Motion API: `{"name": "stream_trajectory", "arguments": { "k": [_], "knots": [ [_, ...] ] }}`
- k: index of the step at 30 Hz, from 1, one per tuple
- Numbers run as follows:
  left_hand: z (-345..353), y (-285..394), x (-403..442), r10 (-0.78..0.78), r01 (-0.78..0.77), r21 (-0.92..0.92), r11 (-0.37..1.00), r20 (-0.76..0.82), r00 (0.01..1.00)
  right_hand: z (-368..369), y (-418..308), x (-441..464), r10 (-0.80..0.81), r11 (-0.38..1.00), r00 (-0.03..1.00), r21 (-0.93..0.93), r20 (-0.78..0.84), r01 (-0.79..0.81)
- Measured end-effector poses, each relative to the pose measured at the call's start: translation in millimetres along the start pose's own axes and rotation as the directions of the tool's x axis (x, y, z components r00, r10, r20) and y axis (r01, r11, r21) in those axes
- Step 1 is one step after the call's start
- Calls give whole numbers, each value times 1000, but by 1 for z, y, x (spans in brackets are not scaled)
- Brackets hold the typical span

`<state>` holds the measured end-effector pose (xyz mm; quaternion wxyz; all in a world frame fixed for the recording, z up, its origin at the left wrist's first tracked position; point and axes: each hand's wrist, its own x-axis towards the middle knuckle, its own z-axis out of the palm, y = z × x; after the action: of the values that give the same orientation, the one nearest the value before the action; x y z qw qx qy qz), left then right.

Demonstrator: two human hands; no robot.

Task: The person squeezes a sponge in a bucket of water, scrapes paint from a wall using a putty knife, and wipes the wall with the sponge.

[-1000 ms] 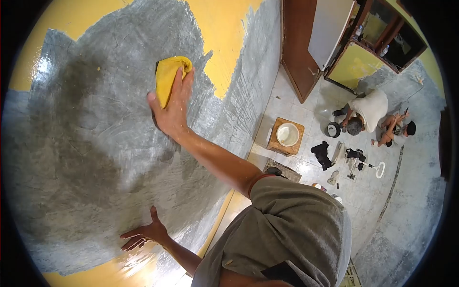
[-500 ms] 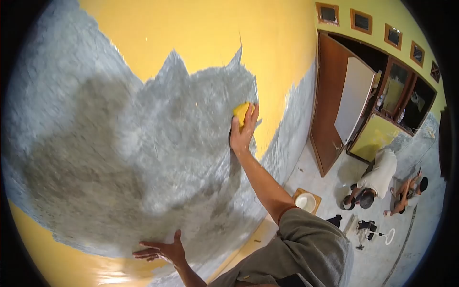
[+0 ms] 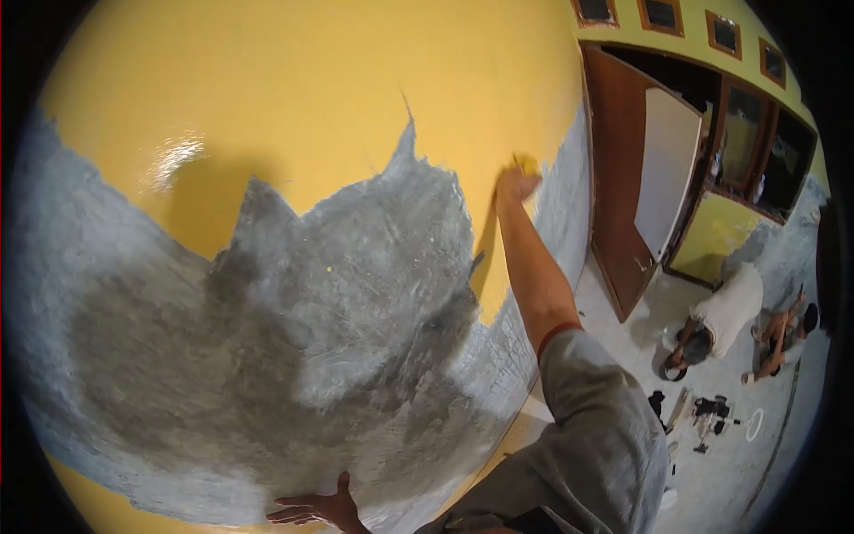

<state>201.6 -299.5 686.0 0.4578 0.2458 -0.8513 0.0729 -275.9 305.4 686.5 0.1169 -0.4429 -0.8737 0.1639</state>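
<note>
My right hand [image 3: 514, 184] is closed on a yellow sponge [image 3: 530, 165] and holds it against the yellow paint near the right edge of the wall [image 3: 356, 258]. Part of the sponge is hidden behind my fingers. Low in the view, my left hand [image 3: 320, 510] is spread open with nothing in it, close to the grey part of the wall; whether the palm touches the surface I cannot tell. Bare grey plaster with a jagged upper border lies between my hands, and glossy yellow paint is above it.
A brown door [image 3: 618, 178] stands ajar at right. Beyond it, a person in a light shirt [image 3: 731, 307] bends over a dark round container [image 3: 673, 368], and another person [image 3: 785, 338] sits by the far wall. Dark equipment [image 3: 712, 414] lies on the floor.
My right hand has moved up and right with the sponge, from the grey plaster onto the yellow paint. My left hand stays spread, slightly lower in view. The camera has shifted.
</note>
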Motion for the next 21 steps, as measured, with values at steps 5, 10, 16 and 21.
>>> {"name": "stream_trajectory", "arguments": {
  "k": [5, 10, 16, 21],
  "knots": [
    [-6, 13, 1, -75, 76, -25, 997, 23, 997, -199, -97, -44, 279, 92, 924, 966, -260, 243],
    [12, -10, 1, 23, -23, 9, 1000, -9, 1000, -426, -212, -256, 140, -184, 503, 476, -853, 860],
    [-16, 15, 4, -230, 233, -21, 972, 108, 967, -501, -265, -548, -94, -510, -299, -212, -950, 834],
    [-20, 20, 6, -231, 240, -48, 970, 147, 962, -434, -248, -625, 268, -618, -645, -641, -716, 455]
  ]
}}
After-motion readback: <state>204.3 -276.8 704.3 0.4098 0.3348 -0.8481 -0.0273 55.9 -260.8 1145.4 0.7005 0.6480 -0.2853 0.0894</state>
